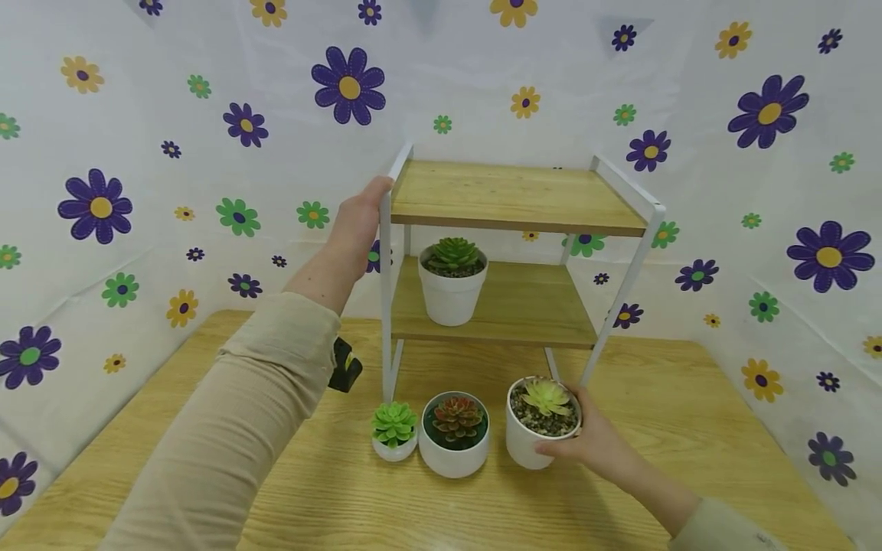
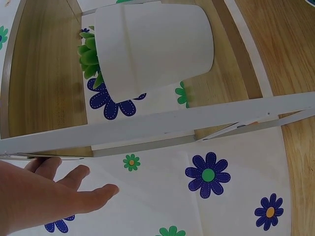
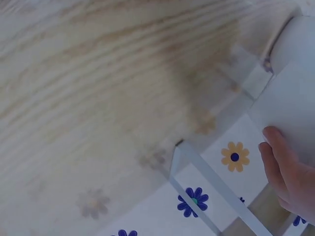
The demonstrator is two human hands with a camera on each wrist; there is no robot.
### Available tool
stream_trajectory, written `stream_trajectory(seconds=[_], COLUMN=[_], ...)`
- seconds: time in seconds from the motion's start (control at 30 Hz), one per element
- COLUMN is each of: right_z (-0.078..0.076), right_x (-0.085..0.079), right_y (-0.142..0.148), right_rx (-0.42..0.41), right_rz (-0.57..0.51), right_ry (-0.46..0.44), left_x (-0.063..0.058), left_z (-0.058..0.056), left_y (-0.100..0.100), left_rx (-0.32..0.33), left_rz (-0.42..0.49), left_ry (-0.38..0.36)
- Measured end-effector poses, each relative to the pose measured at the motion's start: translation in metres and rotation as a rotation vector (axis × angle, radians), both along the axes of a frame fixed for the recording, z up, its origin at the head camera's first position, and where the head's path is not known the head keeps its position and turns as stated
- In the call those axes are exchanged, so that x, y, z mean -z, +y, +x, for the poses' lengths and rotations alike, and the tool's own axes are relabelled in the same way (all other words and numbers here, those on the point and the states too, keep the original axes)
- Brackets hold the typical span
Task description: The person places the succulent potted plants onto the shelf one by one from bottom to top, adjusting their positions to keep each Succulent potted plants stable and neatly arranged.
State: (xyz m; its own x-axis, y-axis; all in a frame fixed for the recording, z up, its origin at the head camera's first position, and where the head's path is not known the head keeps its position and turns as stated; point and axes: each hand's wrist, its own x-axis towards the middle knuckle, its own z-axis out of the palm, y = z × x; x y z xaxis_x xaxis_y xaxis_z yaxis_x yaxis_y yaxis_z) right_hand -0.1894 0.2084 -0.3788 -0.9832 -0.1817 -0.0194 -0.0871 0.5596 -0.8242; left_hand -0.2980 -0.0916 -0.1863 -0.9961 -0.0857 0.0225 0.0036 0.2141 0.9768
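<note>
My right hand (image 1: 586, 436) grips a white pot (image 1: 529, 448) holding a pale yellow-green succulent, thumb at the front and fingers round the far side. Whether its base touches the table cannot be told. In the right wrist view, fingers (image 3: 283, 164) press against the pot's white wall (image 3: 290, 98). My left hand (image 1: 358, 222) touches the upper left side of a two-tier shelf (image 1: 517, 195) with wooden boards and a white frame. Its fingers (image 2: 93, 196) lie loosely extended beside the frame in the left wrist view. A white pot with a green succulent (image 1: 453, 295) stands on the lower board.
Before the shelf, a small bright-green succulent (image 1: 394, 430) and a reddish succulent in a round white pot (image 1: 455, 458) stand on the wooden table (image 1: 661, 474). A black object (image 1: 344, 366) lies partly behind my left sleeve. Flower-patterned cloth (image 1: 441, 61) hangs behind.
</note>
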Motion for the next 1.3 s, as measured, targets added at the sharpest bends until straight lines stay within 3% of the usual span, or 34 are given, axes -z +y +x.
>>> stream_trajectory(seconds=[0.2,0.4,0.7,1.0,1.3], right_z=[0.004,0.005,0.002,-0.017,-0.048], right_x=[-0.017,-0.036,-0.08,-0.132,-0.147], right_y=[0.008,0.015,0.019,0.006,-0.011], right_rx=[-0.037,-0.032,0.019,0.079,0.134], right_rz=[-0.034,0.003,0.08,0.096,0.047], right_ry=[0.035,0.083,0.07,0.064,-0.012], left_x=[0.001,0.001,0.001,0.001,0.001], left_z=[0.0,0.0,-0.001,-0.003,-0.001], left_y=[0.0,-0.001,0.0,-0.001,0.001], left_rx=[0.005,-0.004,-0.005,-0.007,0.001], left_rz=[-0.003,0.0,0.01,0.024,0.035], left_ry=[-0.01,-0.01,-0.021,-0.023,-0.016])
